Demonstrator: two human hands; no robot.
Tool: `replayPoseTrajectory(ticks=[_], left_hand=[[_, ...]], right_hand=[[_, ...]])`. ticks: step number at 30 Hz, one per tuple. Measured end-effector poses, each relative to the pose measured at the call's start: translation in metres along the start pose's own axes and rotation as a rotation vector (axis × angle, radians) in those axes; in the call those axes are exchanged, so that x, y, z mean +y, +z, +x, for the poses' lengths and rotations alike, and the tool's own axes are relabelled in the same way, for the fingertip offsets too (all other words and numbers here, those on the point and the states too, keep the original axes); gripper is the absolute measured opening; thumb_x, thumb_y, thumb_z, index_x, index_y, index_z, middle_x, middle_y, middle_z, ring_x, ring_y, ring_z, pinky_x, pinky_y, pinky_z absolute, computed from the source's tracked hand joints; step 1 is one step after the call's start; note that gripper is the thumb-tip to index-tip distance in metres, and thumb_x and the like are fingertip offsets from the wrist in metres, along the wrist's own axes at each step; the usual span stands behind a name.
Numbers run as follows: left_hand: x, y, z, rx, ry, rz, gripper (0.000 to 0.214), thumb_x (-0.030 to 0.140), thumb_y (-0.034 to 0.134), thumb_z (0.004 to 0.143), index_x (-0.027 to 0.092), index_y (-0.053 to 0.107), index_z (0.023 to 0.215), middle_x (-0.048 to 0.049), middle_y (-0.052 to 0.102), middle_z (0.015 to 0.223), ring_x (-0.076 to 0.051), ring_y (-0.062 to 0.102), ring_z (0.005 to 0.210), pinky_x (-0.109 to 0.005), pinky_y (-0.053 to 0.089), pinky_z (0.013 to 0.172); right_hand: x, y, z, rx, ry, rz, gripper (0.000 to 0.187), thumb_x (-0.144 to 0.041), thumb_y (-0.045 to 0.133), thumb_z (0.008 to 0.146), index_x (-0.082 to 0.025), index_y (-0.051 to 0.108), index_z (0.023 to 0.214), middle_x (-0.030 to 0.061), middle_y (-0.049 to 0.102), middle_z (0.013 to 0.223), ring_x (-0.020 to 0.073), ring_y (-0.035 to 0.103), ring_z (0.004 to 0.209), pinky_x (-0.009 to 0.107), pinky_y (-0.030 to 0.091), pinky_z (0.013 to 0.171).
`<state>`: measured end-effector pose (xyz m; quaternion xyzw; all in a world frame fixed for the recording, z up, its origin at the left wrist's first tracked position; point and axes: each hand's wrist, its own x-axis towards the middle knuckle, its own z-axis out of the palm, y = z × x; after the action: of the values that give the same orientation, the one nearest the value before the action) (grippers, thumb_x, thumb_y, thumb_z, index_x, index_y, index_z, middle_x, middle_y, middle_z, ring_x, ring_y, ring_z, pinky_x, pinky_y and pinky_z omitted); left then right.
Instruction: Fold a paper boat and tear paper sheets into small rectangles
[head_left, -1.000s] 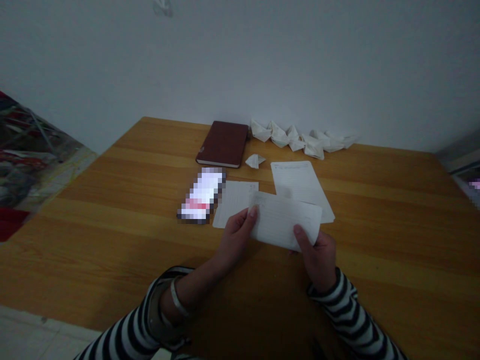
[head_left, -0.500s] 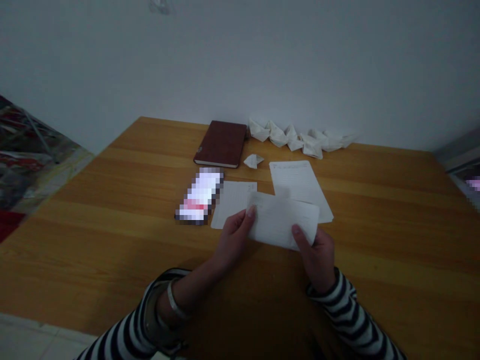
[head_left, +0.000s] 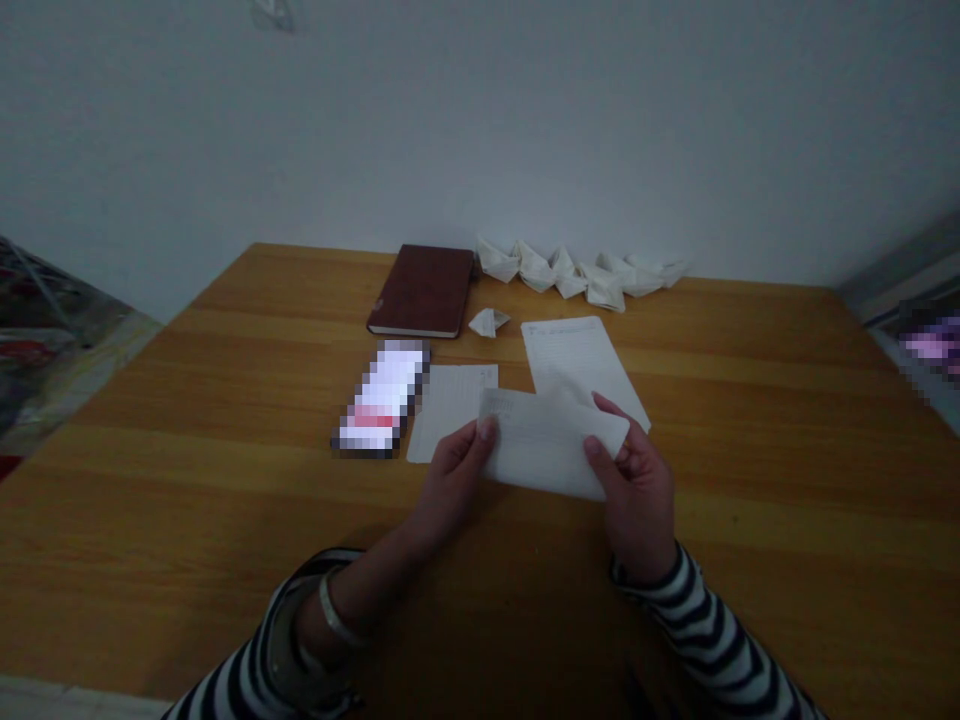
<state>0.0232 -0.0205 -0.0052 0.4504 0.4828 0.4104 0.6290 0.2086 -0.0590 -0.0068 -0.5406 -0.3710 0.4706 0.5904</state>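
Between my two hands a folded sheet of white paper (head_left: 544, 440) is held above the wooden table. My left hand (head_left: 454, 475) pinches its left end, thumb on top. At the right end my right hand (head_left: 637, 490) grips the paper, its thumb on the near face and a finger showing past the far edge. Behind it lie a lined sheet with writing (head_left: 577, 350) on the right and another lined sheet (head_left: 450, 400) on the left, both partly covered by the held paper.
A phone with a lit, blurred screen (head_left: 382, 395) lies to the left on the table (head_left: 225, 420). Farther back are a dark red notebook (head_left: 424, 290), a small folded paper piece (head_left: 489, 321) and a row of folded paper shapes (head_left: 570, 273) along the wall.
My right hand has shifted its hold, with a finger now showing over the paper's top right corner. The whole scene sits slightly further left in view.
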Motion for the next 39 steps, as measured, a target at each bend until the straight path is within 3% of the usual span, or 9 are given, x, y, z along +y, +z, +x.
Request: replayPoseTrajectory(ticks=[15,20,24,27,33,39], left_hand=[[-0.007,-0.004,0.003,-0.024,-0.069,-0.100,0.040,0.053,0.058,0.087,0.015,0.069,0.093,-0.0049,0.066,0.077,-0.015,0.056,0.067,-0.026,0.044,0.063],[-0.006,-0.004,0.003,-0.053,-0.069,-0.144,0.037,0.051,0.058,0.088,0.015,0.069,0.091,-0.0051,0.067,0.078,-0.013,0.056,0.067,-0.025,0.045,0.063],[-0.008,-0.005,0.002,-0.058,-0.077,-0.137,0.037,0.049,0.057,0.090,0.015,0.069,0.096,-0.0050,0.067,0.080,-0.012,0.056,0.067,-0.025,0.045,0.064],[-0.010,-0.006,0.002,-0.047,-0.092,-0.121,0.037,0.050,0.057,0.090,0.015,0.069,0.095,-0.0047,0.067,0.078,-0.012,0.055,0.067,-0.024,0.044,0.063],[-0.008,-0.004,0.002,-0.064,-0.114,-0.161,0.038,0.050,0.059,0.089,0.015,0.069,0.095,-0.0052,0.069,0.080,-0.013,0.058,0.067,-0.025,0.046,0.064],[0.000,0.003,0.001,-0.038,-0.145,-0.266,0.037,0.050,0.066,0.083,0.014,0.070,0.088,-0.0040,0.068,0.072,-0.012,0.056,0.062,-0.022,0.044,0.060]], right_hand=[[-0.003,-0.003,0.000,-0.032,0.036,0.008,0.054,-0.036,0.066,0.083,-0.025,0.053,0.134,0.0063,0.077,0.098,0.0211,0.072,0.079,0.038,0.060,0.071],[-0.004,-0.003,0.001,-0.039,0.059,0.100,0.054,-0.034,0.069,0.082,-0.027,0.053,0.133,0.0050,0.077,0.098,0.0202,0.071,0.079,0.034,0.059,0.067],[-0.001,-0.004,0.003,0.012,0.085,0.116,0.035,-0.042,0.063,0.086,-0.022,0.065,0.115,0.0060,0.076,0.093,0.0204,0.071,0.076,0.030,0.057,0.060],[0.001,-0.005,0.003,0.045,0.084,0.100,0.031,-0.045,0.063,0.087,-0.021,0.070,0.104,0.0063,0.076,0.091,0.0207,0.071,0.077,0.029,0.057,0.060],[-0.001,-0.004,0.001,0.076,0.054,0.102,0.041,-0.042,0.066,0.085,-0.021,0.066,0.121,0.0071,0.076,0.101,0.0209,0.071,0.085,0.031,0.057,0.068],[-0.001,-0.004,-0.001,0.100,0.040,0.052,0.043,-0.042,0.066,0.084,-0.020,0.067,0.121,0.0066,0.076,0.093,0.0202,0.070,0.080,0.030,0.056,0.066]])
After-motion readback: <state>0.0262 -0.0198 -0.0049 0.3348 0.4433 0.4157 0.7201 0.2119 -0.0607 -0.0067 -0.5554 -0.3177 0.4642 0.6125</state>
